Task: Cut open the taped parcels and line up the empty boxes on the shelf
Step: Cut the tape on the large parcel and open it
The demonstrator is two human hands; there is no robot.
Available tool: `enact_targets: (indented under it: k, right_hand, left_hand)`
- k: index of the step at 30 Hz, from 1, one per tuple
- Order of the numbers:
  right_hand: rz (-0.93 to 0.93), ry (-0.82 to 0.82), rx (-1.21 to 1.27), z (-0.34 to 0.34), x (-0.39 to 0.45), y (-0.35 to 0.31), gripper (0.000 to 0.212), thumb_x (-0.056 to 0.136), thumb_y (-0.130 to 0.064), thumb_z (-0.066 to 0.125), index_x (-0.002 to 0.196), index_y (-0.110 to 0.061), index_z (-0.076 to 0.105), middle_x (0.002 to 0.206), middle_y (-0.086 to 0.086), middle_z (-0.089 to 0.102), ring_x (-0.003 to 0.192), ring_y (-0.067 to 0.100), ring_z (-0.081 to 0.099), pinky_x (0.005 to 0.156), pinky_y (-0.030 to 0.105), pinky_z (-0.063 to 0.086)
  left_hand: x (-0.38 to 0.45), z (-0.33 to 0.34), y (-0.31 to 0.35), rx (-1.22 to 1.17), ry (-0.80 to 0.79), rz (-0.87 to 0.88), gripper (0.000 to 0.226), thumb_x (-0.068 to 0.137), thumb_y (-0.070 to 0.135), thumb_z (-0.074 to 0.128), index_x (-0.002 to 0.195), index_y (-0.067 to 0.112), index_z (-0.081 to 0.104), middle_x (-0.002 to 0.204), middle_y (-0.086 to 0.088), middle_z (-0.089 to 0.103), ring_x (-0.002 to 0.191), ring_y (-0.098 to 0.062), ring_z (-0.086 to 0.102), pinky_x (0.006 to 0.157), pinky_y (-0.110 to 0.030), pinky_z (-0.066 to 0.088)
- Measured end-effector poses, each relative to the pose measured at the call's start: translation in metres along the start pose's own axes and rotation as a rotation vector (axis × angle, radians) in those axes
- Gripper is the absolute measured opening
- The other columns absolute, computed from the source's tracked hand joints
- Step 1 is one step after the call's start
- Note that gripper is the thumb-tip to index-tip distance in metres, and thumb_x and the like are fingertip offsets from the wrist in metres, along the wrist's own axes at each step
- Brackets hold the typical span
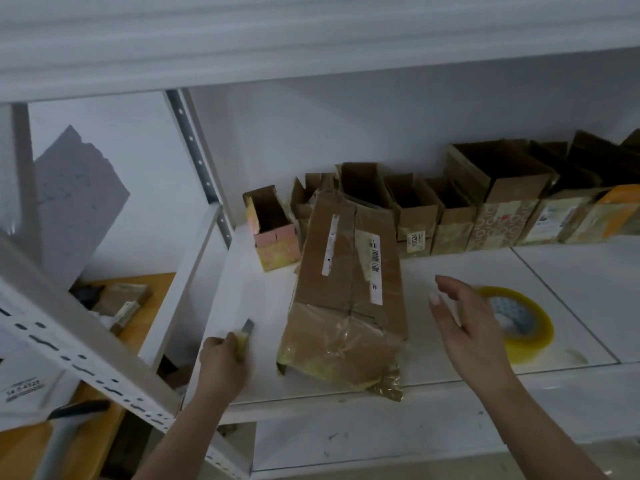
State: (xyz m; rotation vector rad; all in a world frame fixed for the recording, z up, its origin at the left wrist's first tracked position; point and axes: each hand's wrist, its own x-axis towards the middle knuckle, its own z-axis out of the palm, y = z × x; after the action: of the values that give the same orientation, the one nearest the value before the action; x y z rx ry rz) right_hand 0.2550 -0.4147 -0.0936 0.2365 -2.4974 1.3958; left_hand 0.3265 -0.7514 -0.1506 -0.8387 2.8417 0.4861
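A taped brown parcel [346, 296] lies lengthwise on the white shelf [450, 351], with white labels on top and crumpled clear tape at its near end. My left hand [223, 363] grips a small yellow box cutter [244, 336] to the left of the parcel, blade pointing away from me. My right hand [465, 327] hovers to the right of the parcel with fingers relaxed, touching nothing. Several opened empty boxes [450, 206] stand in a row along the back of the shelf.
A roll of yellowish clear tape [519, 322] lies on the shelf just behind my right hand. A small pink-and-yellow open box [272, 230] stands at the row's left end. A perforated upright [199, 161] and a slanted shelf rail [79, 358] border the left side.
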Motion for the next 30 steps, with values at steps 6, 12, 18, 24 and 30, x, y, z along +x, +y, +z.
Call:
enact_targets:
  k: [6,12,18,24,30]
  right_hand:
    - [0.154,-0.025,0.370,0.001,-0.021,-0.043,0.024,0.090,-0.054,0.047,0.099,-0.044,0.067,0.100,-0.018,0.068,0.100,-0.003,0.060,0.094,0.027,0.047]
    - [0.160,-0.153,0.438,0.017,-0.037,-0.070,0.056,0.076,-0.082,0.045,0.103,-0.039,0.070,0.098,-0.016,0.073,0.093,0.004,0.068,0.083,0.030,0.053]
    - [0.015,-0.064,0.262,0.028,-0.049,-0.063,0.066,0.078,-0.065,0.066,0.133,-0.030,0.057,0.099,-0.029,0.070,0.083,0.002,0.069,0.075,0.017,0.056]
    - [-0.023,0.047,0.232,0.020,-0.047,-0.072,0.107,0.061,-0.090,0.055,0.143,-0.021,0.049,0.093,-0.032,0.067,0.084,-0.008,0.066,0.073,0.004,0.049]
    - [-0.124,0.110,0.260,-0.004,-0.032,-0.101,0.040,0.069,-0.057,0.072,0.102,-0.070,0.053,0.088,-0.046,0.062,0.090,-0.018,0.062,0.075,0.000,0.045]
  left_hand:
    - [-0.050,-0.051,0.054,-0.899,0.228,0.173,0.058,0.094,0.062,0.043,0.138,0.026,0.055,0.136,0.012,0.054,0.131,-0.012,0.046,0.109,-0.033,0.035]
    - [-0.104,-0.086,0.112,-1.107,0.074,0.532,0.033,0.080,0.049,0.064,0.112,0.048,0.053,0.095,0.042,0.064,0.095,0.019,0.060,0.073,-0.003,0.047]
    - [-0.094,-0.063,0.098,-0.993,0.178,0.600,0.069,0.074,0.032,0.074,0.138,0.033,0.047,0.108,0.031,0.067,0.099,0.004,0.066,0.078,-0.014,0.054]
    - [-0.098,-0.061,0.103,-1.034,0.343,0.628,0.064,0.072,0.032,0.073,0.130,0.035,0.047,0.100,0.040,0.064,0.098,0.008,0.066,0.082,-0.012,0.053]
    - [-0.097,-0.078,0.118,-0.943,0.468,0.640,0.053,0.091,0.060,0.052,0.139,0.042,0.043,0.080,0.027,0.067,0.072,0.009,0.062,0.064,-0.005,0.047]
